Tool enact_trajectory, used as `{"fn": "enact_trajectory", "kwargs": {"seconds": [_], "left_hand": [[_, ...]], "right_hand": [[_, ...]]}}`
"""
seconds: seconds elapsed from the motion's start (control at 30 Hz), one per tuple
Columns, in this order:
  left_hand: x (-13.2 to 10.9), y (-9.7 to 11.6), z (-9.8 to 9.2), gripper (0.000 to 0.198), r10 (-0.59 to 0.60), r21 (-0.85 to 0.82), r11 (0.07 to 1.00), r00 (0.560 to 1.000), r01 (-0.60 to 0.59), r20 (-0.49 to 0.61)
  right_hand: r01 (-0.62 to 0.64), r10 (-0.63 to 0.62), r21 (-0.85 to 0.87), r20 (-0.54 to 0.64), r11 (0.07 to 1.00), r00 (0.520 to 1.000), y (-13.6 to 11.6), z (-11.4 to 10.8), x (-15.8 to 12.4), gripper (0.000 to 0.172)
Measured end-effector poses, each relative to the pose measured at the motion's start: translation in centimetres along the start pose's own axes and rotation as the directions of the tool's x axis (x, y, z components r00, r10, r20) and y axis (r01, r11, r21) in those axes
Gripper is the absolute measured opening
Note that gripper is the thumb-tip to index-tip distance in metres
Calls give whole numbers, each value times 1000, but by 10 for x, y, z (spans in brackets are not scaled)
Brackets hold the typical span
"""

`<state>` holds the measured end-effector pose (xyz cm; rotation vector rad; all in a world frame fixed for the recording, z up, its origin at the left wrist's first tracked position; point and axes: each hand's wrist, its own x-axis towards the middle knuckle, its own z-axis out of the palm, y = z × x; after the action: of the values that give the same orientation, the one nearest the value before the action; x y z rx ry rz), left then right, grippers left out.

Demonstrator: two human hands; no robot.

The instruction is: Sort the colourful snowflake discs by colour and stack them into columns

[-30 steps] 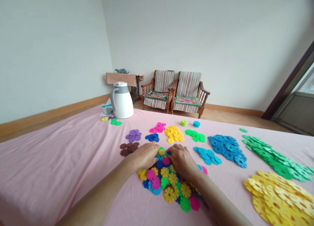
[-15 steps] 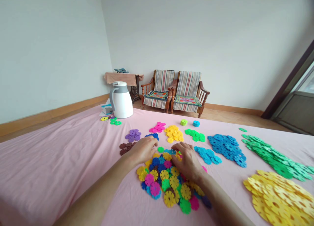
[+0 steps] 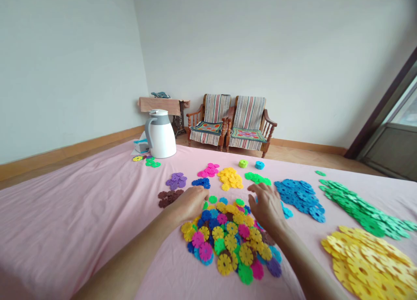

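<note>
A mixed heap of flower-shaped plastic discs (image 3: 224, 239) lies on the pink cloth, between my forearms. My left hand (image 3: 193, 202) is at the heap's far left edge, fingers curled down and together. A green disc (image 3: 205, 205) shows beside its fingertips; whether it is held I cannot tell. My right hand (image 3: 267, 205) hovers to the right of the heap, over the light-blue discs (image 3: 287, 210), which it partly covers. Its thumb and forefinger are apart, and I see nothing held between them. A single green disc (image 3: 213, 199) lies between the two hands.
Single-colour piles surround the heap: brown (image 3: 169, 198), purple (image 3: 176, 180), dark blue (image 3: 201, 182), pink (image 3: 208, 169), yellow (image 3: 230, 178), green (image 3: 258, 178). Larger blue (image 3: 299, 198), green (image 3: 365, 209) and yellow (image 3: 371, 265) piles lie right. A white jug (image 3: 163, 137) stands at the far left.
My right hand has moved right, from the heap's far edge to the light-blue pile, uncovering discs there. My left hand has shifted slightly left and nearer, uncovering more of the dark-blue pile.
</note>
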<state>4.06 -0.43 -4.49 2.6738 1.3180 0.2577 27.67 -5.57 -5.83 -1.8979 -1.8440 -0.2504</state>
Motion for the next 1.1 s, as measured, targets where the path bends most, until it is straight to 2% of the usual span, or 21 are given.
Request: {"fn": "enact_trajectory", "kwargs": {"seconds": [0.1,0.2,0.37,0.53,0.67,0.8,0.87,0.93,1.0,1.1], "left_hand": [[2,2,7,21,28,-19,999,999,-28,-24],[1,6,11,22,31,11,999,999,-31,-27],[1,15,9,21,21,40,999,1000,-21,-15],[1,13,9,17,30,22,999,999,-30,-15],[2,10,12,19,41,6,999,999,-41,-24],[2,8,13,18,42,1,999,999,-42,-28],[2,8,14,17,47,7,999,998,-47,-34],[2,7,14,17,58,13,998,998,-57,-39],[2,8,13,17,62,16,998,997,-62,-39],[1,9,12,17,56,24,998,998,-55,-30]], "right_hand": [[178,-200,206,93,962,975,-21,17,-4,31],[230,-268,227,156,946,951,-37,27,-6,34],[195,-237,196,217,961,947,-44,27,-3,26],[115,-168,243,211,963,963,-42,26,-1,15],[65,-140,358,187,931,972,-40,29,0,13],[58,-142,524,122,850,982,-33,27,3,8],[34,-80,531,64,847,995,-24,21,7,7],[-44,49,443,-1,895,999,-10,13,11,7],[-190,209,280,-38,941,977,6,4,14,8],[-356,357,65,-5,932,934,24,-8,16,13]]}}
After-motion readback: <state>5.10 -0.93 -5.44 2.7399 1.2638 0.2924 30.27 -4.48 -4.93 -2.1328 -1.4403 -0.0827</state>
